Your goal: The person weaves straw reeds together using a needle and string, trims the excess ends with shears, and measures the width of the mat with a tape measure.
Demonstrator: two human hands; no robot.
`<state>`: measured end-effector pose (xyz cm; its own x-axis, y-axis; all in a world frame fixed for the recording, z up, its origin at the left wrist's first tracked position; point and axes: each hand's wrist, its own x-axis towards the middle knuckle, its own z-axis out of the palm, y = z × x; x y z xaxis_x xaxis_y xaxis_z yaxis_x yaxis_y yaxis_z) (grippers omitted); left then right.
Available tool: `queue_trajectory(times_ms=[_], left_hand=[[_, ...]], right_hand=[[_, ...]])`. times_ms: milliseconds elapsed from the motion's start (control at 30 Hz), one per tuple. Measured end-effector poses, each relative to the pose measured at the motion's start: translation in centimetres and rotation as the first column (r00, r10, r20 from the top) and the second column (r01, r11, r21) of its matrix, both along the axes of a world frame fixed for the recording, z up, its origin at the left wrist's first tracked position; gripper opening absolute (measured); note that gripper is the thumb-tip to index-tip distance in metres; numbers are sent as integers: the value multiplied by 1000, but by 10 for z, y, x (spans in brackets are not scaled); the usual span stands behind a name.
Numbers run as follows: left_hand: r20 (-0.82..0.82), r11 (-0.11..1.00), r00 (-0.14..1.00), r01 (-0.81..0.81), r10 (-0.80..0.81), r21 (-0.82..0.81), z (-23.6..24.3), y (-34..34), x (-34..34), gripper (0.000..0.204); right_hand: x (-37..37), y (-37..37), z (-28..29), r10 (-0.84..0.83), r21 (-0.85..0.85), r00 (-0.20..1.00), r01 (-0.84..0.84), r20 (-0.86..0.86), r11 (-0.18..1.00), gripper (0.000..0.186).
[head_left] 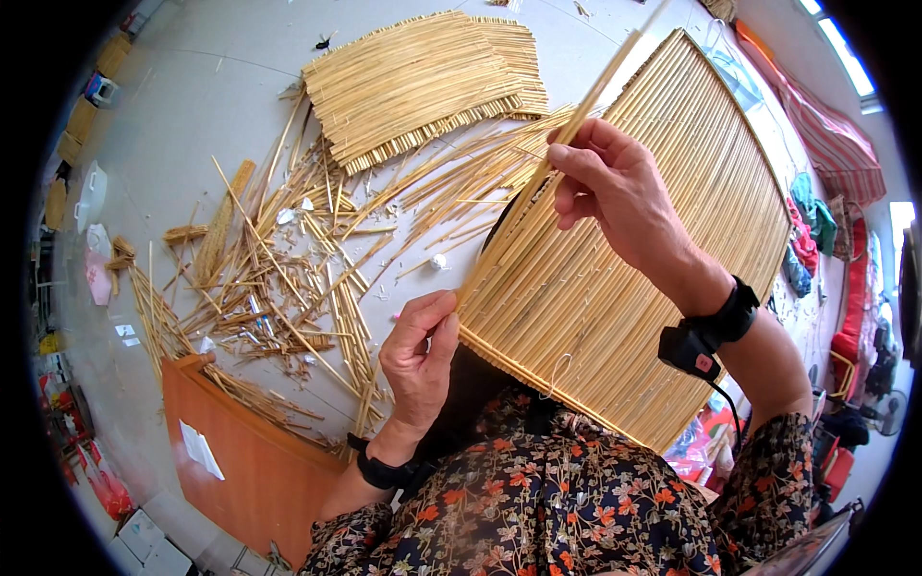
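A large mat of reed stalks point(663, 259) lies slanted across my lap, its stalks side by side. Along its left edge I hold a long, thin reed stalk point(607, 82) that runs from lower left to upper right. My left hand point(419, 357) pinches its lower end between thumb and fingers, at the mat's lower left corner. Higher up, my right hand point(615, 187) is closed on the same stalk, above the mat. A thin thread loop point(555, 376) lies on the mat near its lower edge. Whether one stalk or more is held is hard to tell.
Loose stalks and broken bits point(279, 288) are strewn over the floor at left. Two stacked reed mats point(413, 86) lie beyond them. A brown wooden board point(240, 461) stands at lower left. Cloths point(812, 226) and a fan point(888, 413) are at far right.
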<state>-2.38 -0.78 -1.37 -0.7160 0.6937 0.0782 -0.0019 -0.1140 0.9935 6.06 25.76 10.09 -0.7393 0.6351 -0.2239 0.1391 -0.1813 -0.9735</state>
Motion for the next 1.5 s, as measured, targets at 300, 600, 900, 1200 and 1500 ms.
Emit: queue_trajectory(times_ms=[300,600,900,1200,1500], left_hand=[[-247,991,968,18,-51,-131,0,-2,-8,22],[-294,993,954,22,-56,-116,5,0,-10,23],[-235,992,969,46,-72,-116,1,-1,-11,22],[-62,994,994,87,-91,-65,7,2,-10,21],[-29,992,996,85,-88,-88,7,0,-10,21]], right_hand=[[31,-6,-9,-151,6,977,152,148,988,23],[30,-3,-5,-156,45,967,150,202,988,26],[29,11,2,-94,253,843,-52,530,966,24],[13,-8,-16,297,966,926,-256,231,47,32],[-3,7,-25,366,925,872,-374,326,66,15]])
